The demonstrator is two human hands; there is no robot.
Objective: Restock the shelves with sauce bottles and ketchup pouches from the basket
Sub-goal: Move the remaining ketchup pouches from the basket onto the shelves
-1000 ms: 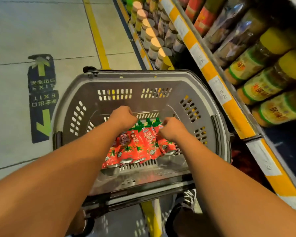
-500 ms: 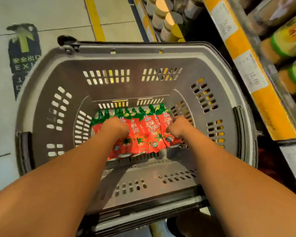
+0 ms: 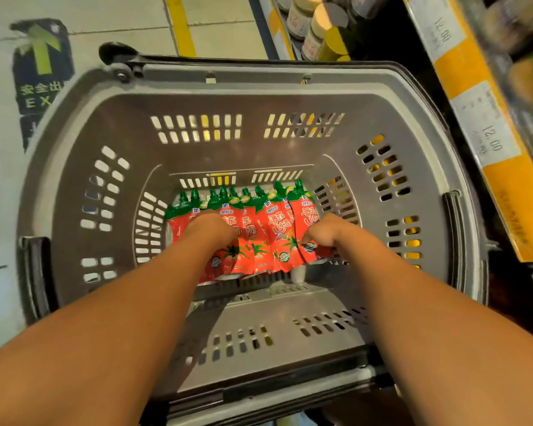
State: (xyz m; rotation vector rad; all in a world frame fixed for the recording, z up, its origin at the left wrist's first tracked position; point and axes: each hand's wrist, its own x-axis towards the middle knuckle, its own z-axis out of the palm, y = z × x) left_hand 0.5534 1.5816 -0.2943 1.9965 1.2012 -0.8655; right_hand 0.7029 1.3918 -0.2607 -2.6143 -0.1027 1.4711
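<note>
Reaching down into the grey basket [image 3: 74,186], both hands sit on the row of red ketchup pouches [image 3: 274,229] lying across its floor, green caps pointing toward the far wall. The left hand [image 3: 210,229] rests on the pouches at the left of the row, knuckles up and fingers curled under; its grip looks closed on one or more pouches, though the fingertips are hidden beneath the hand. The right hand [image 3: 323,233] is at the right end of the row, fingers curled down against the outermost pouch, seemingly pinching its lower edge.

By my reading, the step in hand is the pick-up: gathering a batch of pouches out of the basket before any go onto the shelf [image 3: 486,142] to the right, whose yellow edge strip carries price labels. No sauce bottles show in the basket, so the pouches seem to be what is left to move.

The next move calls for squeezing the batch together from both ends and lifting it straight up past the basket's rim. The pouches are soft and slippery and overlap loosely, so the middle ones could sag or slide out unless both hands press inward firmly.
</note>
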